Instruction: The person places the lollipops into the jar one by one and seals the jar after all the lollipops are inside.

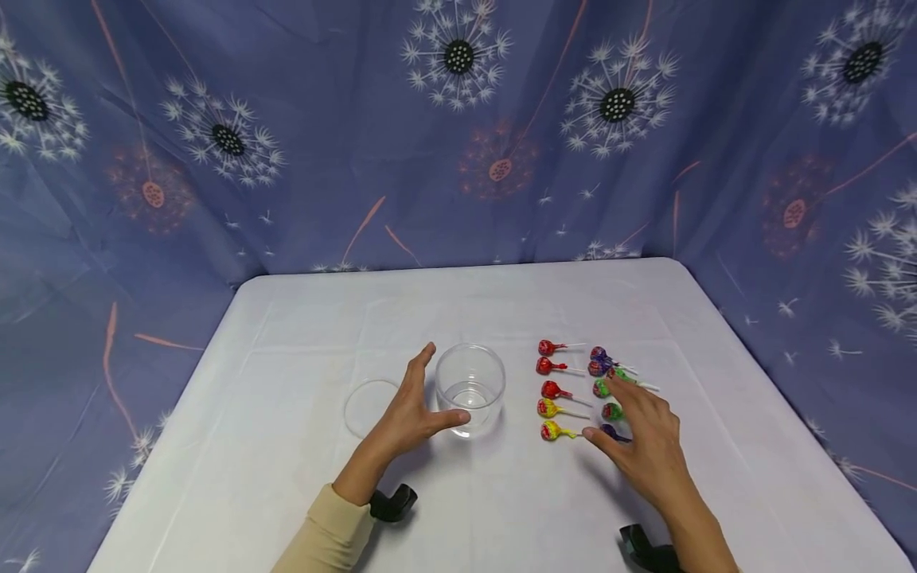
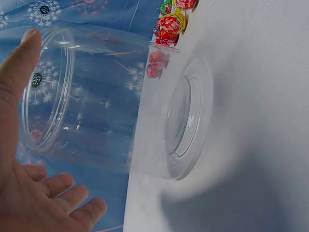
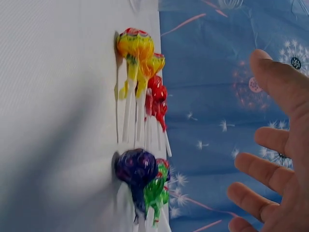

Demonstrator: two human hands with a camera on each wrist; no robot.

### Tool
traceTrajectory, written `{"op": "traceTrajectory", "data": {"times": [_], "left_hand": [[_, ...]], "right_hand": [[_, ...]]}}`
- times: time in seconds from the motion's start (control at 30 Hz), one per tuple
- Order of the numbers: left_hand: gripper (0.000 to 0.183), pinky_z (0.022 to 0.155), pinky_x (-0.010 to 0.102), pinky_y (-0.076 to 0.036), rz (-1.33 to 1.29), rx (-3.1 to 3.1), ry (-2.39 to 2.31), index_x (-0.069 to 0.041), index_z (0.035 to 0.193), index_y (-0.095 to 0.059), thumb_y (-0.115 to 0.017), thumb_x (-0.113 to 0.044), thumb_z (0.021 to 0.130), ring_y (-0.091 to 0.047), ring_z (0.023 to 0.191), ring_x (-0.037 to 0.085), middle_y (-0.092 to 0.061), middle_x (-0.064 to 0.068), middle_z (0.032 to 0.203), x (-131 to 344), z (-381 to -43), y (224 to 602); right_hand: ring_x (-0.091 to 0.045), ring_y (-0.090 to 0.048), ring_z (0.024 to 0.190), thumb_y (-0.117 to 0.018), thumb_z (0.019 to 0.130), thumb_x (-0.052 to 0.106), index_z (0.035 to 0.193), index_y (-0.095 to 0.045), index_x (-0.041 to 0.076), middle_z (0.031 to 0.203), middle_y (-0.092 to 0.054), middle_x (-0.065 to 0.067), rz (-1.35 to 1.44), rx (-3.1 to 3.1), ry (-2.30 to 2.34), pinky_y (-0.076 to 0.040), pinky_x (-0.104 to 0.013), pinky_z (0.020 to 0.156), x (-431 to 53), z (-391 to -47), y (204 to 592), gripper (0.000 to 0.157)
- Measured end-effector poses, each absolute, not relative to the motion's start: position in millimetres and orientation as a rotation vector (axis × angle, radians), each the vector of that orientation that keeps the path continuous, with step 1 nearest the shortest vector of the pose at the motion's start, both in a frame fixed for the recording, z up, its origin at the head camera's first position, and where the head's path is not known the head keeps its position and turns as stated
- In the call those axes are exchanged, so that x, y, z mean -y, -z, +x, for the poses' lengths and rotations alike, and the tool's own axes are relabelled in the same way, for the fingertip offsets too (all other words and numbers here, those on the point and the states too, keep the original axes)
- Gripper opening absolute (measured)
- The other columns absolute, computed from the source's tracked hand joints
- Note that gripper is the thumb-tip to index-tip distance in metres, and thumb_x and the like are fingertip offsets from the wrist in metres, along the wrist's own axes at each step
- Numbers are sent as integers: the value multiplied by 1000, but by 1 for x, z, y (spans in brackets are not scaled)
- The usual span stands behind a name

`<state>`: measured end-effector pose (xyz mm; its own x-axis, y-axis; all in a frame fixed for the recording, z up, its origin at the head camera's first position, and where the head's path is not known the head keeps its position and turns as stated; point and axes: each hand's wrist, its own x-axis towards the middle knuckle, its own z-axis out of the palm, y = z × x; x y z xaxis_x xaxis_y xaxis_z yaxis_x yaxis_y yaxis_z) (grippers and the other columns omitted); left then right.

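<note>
A clear plastic jar (image 1: 470, 386) stands upright on the white table, its top uncovered. My left hand (image 1: 411, 406) is beside it, thumb and fingers spread apart around its near left side. In the left wrist view the hand (image 2: 29, 159) holds nothing, and a gap shows between the fingers and the jar (image 2: 101, 101). My right hand (image 1: 645, 438) hovers over the right column of lollipops with fingers spread. Beneath it lie green lollipops (image 1: 600, 387) and a dark purple lollipop (image 3: 137, 166). No lollipop is between the fingers in the right wrist view.
Red lollipops (image 1: 550, 389) and yellow lollipops (image 1: 548, 430) form a column between the jar and the right hand. Purple lollipops (image 1: 597, 367) lie at the back of the right column. A thin clear ring-shaped lid (image 1: 347, 412) lies left of the jar. A patterned blue curtain (image 1: 344, 143) hangs behind the table.
</note>
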<state>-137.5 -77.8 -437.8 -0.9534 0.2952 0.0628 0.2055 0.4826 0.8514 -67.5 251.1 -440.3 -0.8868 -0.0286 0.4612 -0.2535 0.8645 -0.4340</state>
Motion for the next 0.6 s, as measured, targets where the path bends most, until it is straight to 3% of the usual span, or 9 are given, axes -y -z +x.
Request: {"op": "traceTrajectory", "data": {"times": [0.6], "left_hand": [[111,114,54,-23,422,-2472,-1610,-22,151,-14,-85,-34,66,-23,144,27,-23,4,156,65,-143,445]], "right_hand": [[-39,-40,116,-83,69,23,136,-49,9,132,-51,-24,117,2641,-891,-26,-53,90,-276,-59,451,76]]}}
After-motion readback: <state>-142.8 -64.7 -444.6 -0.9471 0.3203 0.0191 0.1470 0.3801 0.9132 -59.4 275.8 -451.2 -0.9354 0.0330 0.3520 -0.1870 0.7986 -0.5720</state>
